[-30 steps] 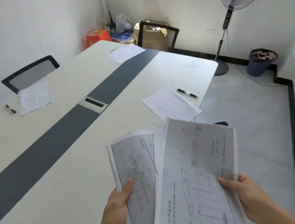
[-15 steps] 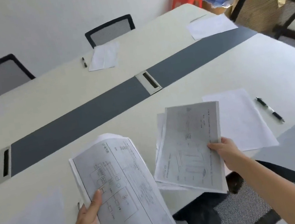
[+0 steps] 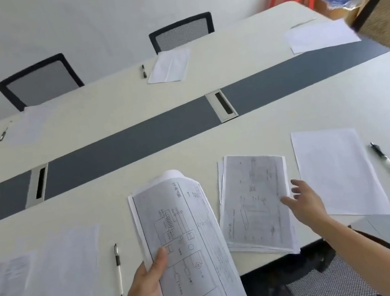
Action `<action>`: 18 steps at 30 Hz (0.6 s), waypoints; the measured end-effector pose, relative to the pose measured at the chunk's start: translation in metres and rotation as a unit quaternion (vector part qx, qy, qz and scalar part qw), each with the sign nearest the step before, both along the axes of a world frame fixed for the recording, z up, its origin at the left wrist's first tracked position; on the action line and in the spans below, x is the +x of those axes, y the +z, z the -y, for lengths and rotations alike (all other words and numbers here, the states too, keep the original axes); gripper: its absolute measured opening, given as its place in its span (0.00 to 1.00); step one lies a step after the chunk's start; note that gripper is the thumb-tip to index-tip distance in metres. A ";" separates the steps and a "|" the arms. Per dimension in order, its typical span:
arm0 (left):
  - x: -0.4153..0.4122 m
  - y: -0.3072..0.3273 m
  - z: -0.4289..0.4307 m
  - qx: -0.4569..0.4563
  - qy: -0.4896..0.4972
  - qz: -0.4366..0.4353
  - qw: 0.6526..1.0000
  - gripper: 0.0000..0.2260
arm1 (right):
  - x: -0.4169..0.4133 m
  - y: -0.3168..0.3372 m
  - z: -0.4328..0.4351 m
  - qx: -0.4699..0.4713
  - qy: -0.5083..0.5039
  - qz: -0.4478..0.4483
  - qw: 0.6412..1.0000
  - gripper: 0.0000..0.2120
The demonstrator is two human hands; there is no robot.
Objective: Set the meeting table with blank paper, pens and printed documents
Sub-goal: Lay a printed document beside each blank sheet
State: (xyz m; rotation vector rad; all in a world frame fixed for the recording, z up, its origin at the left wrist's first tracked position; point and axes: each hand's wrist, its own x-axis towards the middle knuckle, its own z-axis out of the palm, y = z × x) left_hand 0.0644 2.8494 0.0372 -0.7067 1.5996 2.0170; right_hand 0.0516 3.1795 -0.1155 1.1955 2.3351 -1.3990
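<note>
Above table (image 3: 286, 117), left hand (image 3: 146, 293) gripping documents (image 3: 193, 236); right hand (image 3: 305, 203) splayed

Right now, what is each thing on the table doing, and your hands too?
Left hand, gripping the printed stack, thumb on top.
Right hand, open, fingers spread over the printed set's edge.
Printed set, lying flat on the table.
Blank sheet, flat, right of the set.
Black pen, lying beside that sheet, not touching.
White pen, lying flat left of the printed stack.

A stack of grey printed diagram sheets (image 3: 253, 202) lies at the near edge of the surface (image 3: 143, 182). At its three o'clock lies a blank white sheet (image 3: 337, 170), then a black-and-white pen (image 3: 388, 163).
</note>
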 end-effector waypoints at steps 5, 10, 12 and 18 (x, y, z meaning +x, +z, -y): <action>-0.014 0.010 -0.016 0.042 -0.124 -0.025 0.991 0.19 | 0.060 0.076 0.061 -0.293 0.018 -0.069 0.953 0.22; -0.013 0.012 -0.044 0.090 -0.248 -0.026 0.964 0.16 | 0.120 0.109 0.089 -0.391 -0.156 -0.160 0.893 0.19; -0.006 0.009 -0.055 0.100 -0.294 -0.026 0.950 0.15 | 0.143 0.120 0.084 -0.318 -0.231 -0.199 0.898 0.16; 0.029 0.009 -0.091 0.107 -0.355 0.012 0.929 0.23 | 0.214 0.133 0.066 -0.205 -0.337 -0.270 0.879 0.11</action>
